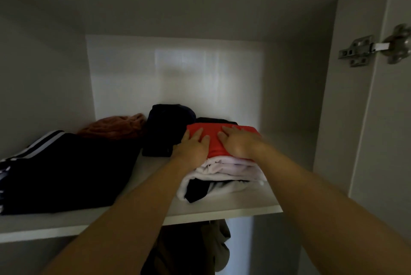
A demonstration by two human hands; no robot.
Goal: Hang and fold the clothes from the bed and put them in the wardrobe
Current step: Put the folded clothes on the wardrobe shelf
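Hands: your left hand point(193, 147) and right hand point(239, 142) both lie palm down on the red top point(212, 130), fingers straight and slightly spread, gripping nothing; they sit side by side with a narrow strip of red showing between them.
Left hand: it rests on the left half of the red top, fingertips toward the back wall point(178, 79), heel over the front edge of the pile point(231, 169).
Right hand: it covers the right half, fingers pointing back and a little left.
Red top: folded, lying flat as the uppermost piece of the pile, inside the wardrobe point(311, 88).
Pile: under the red top you have white folds point(235, 161) stacked on each other; a black piece point(196, 192) pokes out at the bottom front.
Shelf point(233, 204): a white board; the pile stands right of centre, near the front edge.
Black bundle point(166, 130): just left of the pile, beside your left hand; the light is too dim for you to tell whether they touch.
Rust knit point(113, 128): crumpled at the back, left of the black bundle.
Striped garment point(66, 170): dark with white stripes, folded flat on the left end of the shelf, well apart from the pile.
Hinge point(364, 50): metal, on the wardrobe's right side, above your right hand.
Below the shelf: clothes point(200, 245) hang in shadow under the board.
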